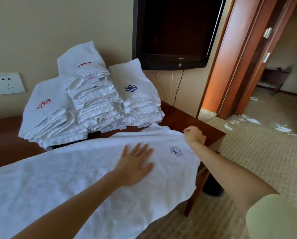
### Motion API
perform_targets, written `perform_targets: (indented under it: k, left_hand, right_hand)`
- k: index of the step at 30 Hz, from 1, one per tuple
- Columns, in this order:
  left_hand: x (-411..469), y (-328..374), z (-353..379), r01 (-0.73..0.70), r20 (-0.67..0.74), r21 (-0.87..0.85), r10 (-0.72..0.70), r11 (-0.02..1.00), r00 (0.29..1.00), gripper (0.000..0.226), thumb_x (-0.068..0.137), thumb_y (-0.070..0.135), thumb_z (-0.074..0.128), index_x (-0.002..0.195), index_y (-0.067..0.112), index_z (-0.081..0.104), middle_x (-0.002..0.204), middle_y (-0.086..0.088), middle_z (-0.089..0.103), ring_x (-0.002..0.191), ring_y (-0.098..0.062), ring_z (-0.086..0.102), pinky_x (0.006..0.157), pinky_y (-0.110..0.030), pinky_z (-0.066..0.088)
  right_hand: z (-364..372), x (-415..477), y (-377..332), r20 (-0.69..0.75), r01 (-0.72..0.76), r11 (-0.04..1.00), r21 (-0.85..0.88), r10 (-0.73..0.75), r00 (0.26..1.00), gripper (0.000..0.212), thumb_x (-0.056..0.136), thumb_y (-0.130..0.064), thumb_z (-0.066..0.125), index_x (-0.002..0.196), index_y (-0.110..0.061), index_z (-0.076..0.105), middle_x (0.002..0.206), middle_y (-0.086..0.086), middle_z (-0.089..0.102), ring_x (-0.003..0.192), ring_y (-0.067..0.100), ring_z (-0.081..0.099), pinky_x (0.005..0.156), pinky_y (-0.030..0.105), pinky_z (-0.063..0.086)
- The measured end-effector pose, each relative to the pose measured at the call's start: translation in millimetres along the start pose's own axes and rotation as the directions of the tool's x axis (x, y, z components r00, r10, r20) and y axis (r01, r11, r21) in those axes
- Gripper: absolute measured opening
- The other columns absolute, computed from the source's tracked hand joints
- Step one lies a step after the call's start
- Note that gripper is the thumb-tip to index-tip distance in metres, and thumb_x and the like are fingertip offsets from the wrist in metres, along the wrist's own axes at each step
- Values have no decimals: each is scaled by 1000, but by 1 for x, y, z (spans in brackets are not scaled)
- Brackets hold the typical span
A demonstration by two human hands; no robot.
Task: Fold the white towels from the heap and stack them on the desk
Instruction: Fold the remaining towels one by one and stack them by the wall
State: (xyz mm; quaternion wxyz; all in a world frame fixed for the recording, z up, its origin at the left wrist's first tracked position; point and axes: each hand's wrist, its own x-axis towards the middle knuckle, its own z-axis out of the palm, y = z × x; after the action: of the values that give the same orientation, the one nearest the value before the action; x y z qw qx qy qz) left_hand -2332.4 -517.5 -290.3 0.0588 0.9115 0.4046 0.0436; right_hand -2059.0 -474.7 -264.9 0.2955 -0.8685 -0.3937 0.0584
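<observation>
1. The white towel [72,180] lies spread over the near part of the desk [189,116], its right end draping off the edge.
2. The left hand [135,163] presses flat on it, fingers spread; the right hand [194,135] pinches its far right corner.
3. It looks soft, light and limp, so it is best taken by the corners.
4. 3 folded towel stacks [96,100] crowd the back; the open room is to the right.

Left hand [134,167] pressed flat on spread towel [58,178]; right hand [194,135] pinching its far edge (folded stacks [92,99] behind) on table [187,116].
</observation>
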Motion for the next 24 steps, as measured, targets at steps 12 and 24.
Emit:
perform_targets:
  k: [12,24]
  left_hand:
    - [-16,19,8,-24,-25,5,24,1000,999,91,70,69,-12,153,34,-1,161,10,-9,148,-16,-12,118,-48,-9]
    - [-24,22,1,-30,-127,-209,4,977,992,60,98,51,34,152,28,21,160,6,15,148,-10,4,120,-37,-7]
  right_hand:
    - [20,3,-46,359,253,960,119,-279,890,48,78,-50,71,117,-24,62,112,-9,60,107,13,58,93,31,48]
    - [14,-1,-22,-58,173,976,135,-167,984,28,96,-15,45,103,-24,71,114,1,67,106,26,60,90,39,48]
